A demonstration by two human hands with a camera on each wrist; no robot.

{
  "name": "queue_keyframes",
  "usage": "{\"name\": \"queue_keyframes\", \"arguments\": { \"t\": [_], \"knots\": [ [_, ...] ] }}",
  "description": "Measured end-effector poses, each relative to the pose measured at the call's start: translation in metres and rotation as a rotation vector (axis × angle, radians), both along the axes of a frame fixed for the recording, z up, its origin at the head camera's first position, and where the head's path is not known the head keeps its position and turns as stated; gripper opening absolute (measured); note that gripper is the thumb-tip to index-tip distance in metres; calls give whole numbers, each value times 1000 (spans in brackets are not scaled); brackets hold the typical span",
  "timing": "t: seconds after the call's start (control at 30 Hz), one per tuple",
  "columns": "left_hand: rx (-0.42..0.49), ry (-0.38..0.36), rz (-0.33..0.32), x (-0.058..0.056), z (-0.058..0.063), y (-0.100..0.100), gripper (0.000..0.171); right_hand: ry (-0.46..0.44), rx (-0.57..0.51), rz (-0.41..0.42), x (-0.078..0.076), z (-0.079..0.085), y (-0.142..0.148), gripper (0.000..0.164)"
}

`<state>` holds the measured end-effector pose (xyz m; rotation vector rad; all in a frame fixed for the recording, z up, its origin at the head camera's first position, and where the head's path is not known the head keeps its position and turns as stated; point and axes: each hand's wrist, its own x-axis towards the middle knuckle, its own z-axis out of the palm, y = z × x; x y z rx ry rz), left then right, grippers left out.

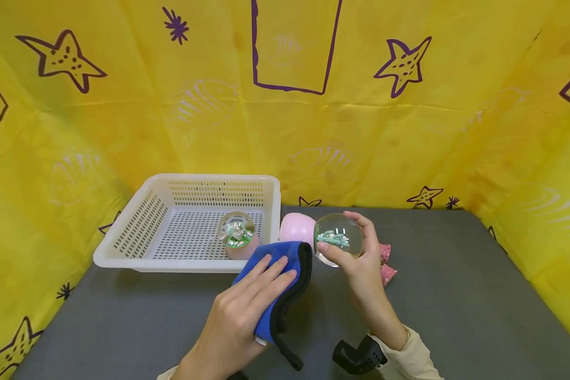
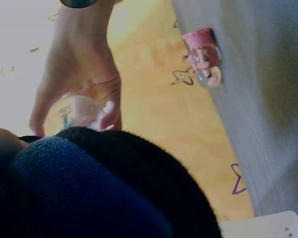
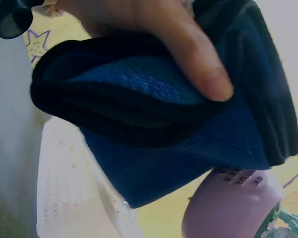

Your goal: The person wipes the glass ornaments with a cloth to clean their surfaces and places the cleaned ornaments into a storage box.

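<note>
Fabric backdrop (image 1: 285, 132), yellow with printed sea creatures, encloses the grey desk (image 1: 456, 295). On the desk, at the left, stands the white basket (image 1: 185, 265). The left hand (image 1: 239, 309) grasps the folded blue cloth (image 1: 295, 253), thumb on one face and fingers laid along the other. The right hand (image 1: 367, 269) grips the clear ball of the snow globe (image 1: 339, 227) between thumb and fingers.

Orientation: the snow globe is held on its side, long axis roughly left to right, its pink base (image 1: 296, 227) pointing left. The base lies just beyond the cloth's upper edge; the left hand is nearer the base, the right hand occupies the ball. Contact between cloth and base cannot be confirmed.

The second snow globe (image 1: 240, 238) sits in the basket's near right corner; the cloth covers part of its base. The pink figurine (image 2: 201, 57) on the desk is largely hidden behind the right hand in the head view. Smallest detail: lettering (image 3: 243, 177) on the pink base, partly covered by cloth and unreadable.
</note>
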<state>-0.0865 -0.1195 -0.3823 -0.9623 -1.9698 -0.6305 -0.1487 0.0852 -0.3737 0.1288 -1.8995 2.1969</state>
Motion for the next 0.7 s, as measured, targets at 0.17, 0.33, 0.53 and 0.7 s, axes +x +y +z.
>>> {"name": "queue_keyframes", "arguments": {
  "t": [0.17, 0.33, 0.53, 0.7],
  "knots": [
    [113, -117, -78, -2, 4, -5, 35, -55, -106, 38, -3, 1, 2, 58],
    [233, -299, -144, -2, 9, -16, 37, -68, -96, 51, -5, -2, 1, 58],
    [423, -350, -108, -4, 23, -39, 46, -26, -43, 38, -7, -6, -1, 62],
    [659, -409, 11, -3, 35, -63, 41, 4, -7, 45, -9, -10, -2, 66]
  ]
}}
